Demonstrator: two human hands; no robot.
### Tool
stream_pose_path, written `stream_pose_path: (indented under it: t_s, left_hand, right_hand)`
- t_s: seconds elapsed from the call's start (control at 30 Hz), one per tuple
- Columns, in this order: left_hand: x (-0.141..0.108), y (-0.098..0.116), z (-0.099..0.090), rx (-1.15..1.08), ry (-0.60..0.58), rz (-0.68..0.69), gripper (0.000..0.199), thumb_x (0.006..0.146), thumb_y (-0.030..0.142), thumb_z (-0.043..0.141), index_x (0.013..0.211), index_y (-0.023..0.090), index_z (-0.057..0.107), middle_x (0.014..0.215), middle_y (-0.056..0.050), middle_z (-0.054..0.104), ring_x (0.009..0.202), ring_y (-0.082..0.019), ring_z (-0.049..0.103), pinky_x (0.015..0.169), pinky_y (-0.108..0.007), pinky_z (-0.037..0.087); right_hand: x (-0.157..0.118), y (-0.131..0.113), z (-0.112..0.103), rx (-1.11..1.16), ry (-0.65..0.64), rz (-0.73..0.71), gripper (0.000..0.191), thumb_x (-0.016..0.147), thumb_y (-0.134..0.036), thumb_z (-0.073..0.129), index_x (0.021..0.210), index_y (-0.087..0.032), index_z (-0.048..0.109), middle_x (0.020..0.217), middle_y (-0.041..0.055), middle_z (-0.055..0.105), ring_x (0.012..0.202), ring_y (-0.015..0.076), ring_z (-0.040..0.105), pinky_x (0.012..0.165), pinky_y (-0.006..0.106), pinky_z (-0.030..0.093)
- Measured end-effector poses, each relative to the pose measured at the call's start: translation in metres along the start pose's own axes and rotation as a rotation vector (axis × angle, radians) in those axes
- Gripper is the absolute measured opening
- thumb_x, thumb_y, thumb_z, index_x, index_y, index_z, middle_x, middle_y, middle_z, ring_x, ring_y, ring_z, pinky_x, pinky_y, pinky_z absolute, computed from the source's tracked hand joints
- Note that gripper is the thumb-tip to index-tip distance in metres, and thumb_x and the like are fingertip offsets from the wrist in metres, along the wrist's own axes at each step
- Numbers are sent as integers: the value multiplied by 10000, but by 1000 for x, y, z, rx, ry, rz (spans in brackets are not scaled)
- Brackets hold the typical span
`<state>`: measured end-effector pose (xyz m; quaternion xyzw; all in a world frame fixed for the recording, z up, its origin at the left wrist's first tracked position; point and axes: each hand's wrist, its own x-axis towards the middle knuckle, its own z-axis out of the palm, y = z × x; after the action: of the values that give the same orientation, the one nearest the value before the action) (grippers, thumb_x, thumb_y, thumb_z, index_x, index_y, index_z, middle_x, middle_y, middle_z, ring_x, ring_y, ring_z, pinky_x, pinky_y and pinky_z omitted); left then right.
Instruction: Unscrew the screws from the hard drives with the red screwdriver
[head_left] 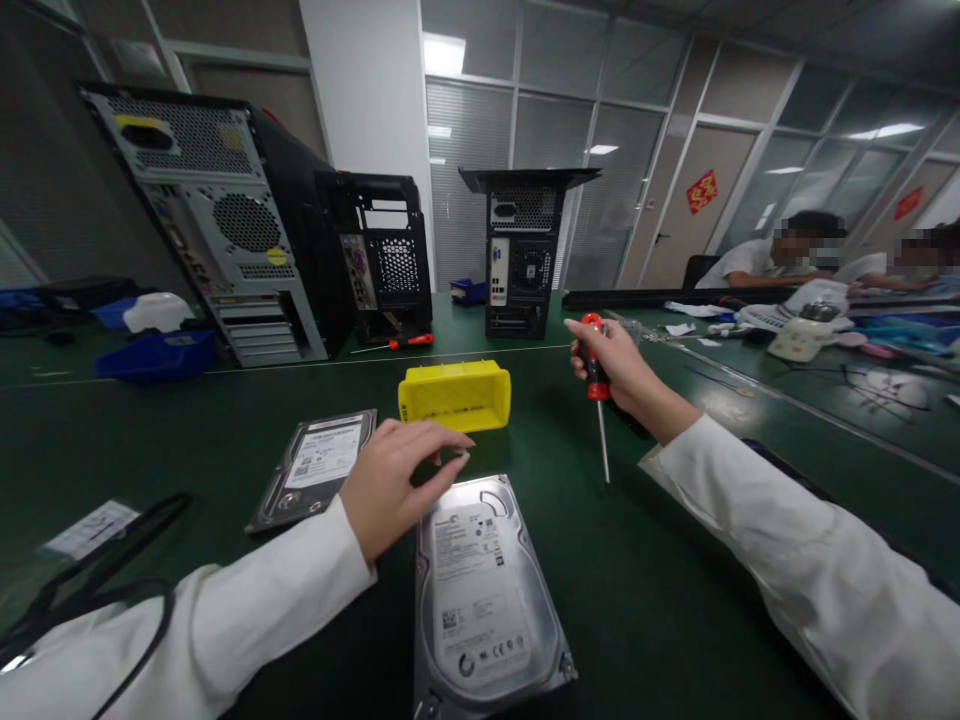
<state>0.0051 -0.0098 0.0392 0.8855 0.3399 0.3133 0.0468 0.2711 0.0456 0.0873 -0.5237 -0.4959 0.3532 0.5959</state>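
Observation:
A silver hard drive point(484, 600) lies label up on the green table, close in front of me. Over its upper left corner is my left hand point(405, 475), thumb and forefinger pinched near each other; whether something small sits between them I cannot make out. My right hand point(615, 365) is wrapped round the red and black handle of a screwdriver point(602, 440), its shaft pointing down to the right of the drive. A yellow bin point(455, 398) with small dark bits inside stands beyond the drive. Another hard drive point(322, 460) lies to the left, partly behind my left hand.
Computer cases point(247, 230) stand at the back left, another case point(523, 250) at the back middle. A second screwdriver point(409, 342) and a blue bin point(157, 355) lie before them. Black cables point(97, 570) are at left. People point(780, 255) sit at the far right behind clutter.

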Motion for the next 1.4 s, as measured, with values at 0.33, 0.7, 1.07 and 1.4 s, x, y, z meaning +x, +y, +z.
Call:
stream_pose_path:
  t_s: [0.33,0.7,1.07,1.4]
  left_hand:
    - [11,-54,-21,61,229,-303,239,836,402,498,850,185,598,646,18,513,574,-147,472,548,-247,346]
    - [11,-74,-11,-29,180,-416,333,771,421,548,983,165,528,906,-49,614,712,-173,565,653,-284,445]
    - [10,-81,-5,-24,121,-427,255,787,414,529,874,178,575,826,-40,646,734,-197,594,654,-284,446]
    - [8,-79,-5,16,176,-443,268,802,439,551,917,199,515,882,-37,639,792,-215,607,709,-338,448]
  right_hand:
    - [3,55,4,-609,-221,233,321,882,-311,496,1146,-130,517,1110,89,559,945,176,580,793,373,503]
    - [6,75,0,-1187,-284,40,308,881,-307,498,1136,-136,528,1129,90,554,976,182,569,824,387,489]
    - [-6,58,6,-1277,-204,-305,298,882,-316,494,1111,-130,537,1101,86,563,952,174,574,807,375,494]
    - [-35,-2,39,-1354,-461,-791,278,916,-315,368,1004,-145,570,1028,93,586,899,188,556,763,317,439]
